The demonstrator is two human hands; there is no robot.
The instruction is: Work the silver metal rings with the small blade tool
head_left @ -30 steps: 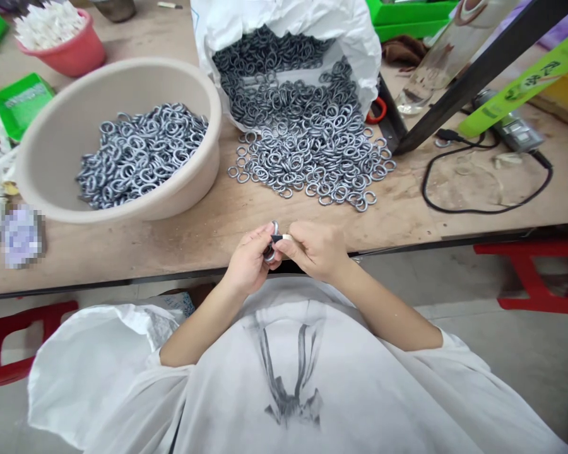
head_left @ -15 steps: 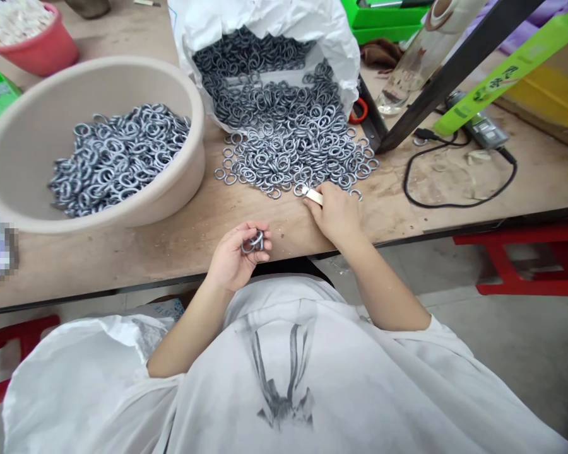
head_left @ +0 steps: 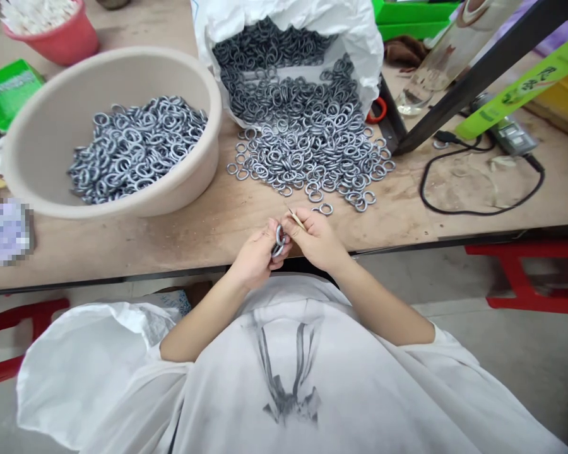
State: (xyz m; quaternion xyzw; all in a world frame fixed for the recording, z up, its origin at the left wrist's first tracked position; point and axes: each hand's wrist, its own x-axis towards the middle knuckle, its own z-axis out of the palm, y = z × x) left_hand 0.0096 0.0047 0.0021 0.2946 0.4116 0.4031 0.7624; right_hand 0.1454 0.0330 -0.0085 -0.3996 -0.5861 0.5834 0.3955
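My left hand (head_left: 254, 253) is closed around a few grey metal rings (head_left: 278, 241), held just above the table's front edge. Pinched in my right hand (head_left: 320, 241) is a small, thin tool with a pale handle (head_left: 297, 221), its narrow tip pointing up and left. The two hands meet, fingertips against the rings; the contact itself is partly hidden. Beyond them a heap of loose grey rings (head_left: 307, 148) spills from a white sack (head_left: 284, 9) onto the wooden table (head_left: 170, 243). A few stray rings (head_left: 325, 209) lie just past my right hand.
On the left stands a large beige basin (head_left: 33, 183) part-filled with similar rings. A pink bowl (head_left: 73, 41) and green tray (head_left: 12, 94) sit behind it. At right are a slanted dark metal bar (head_left: 473, 72), a black cable (head_left: 478, 213) and red-handled scissors (head_left: 377, 110).
My right hand has drawn back from the heap's edge to my left hand, bringing the tool along. The rings in my left hand have turned more upright. The view has shifted slightly left.
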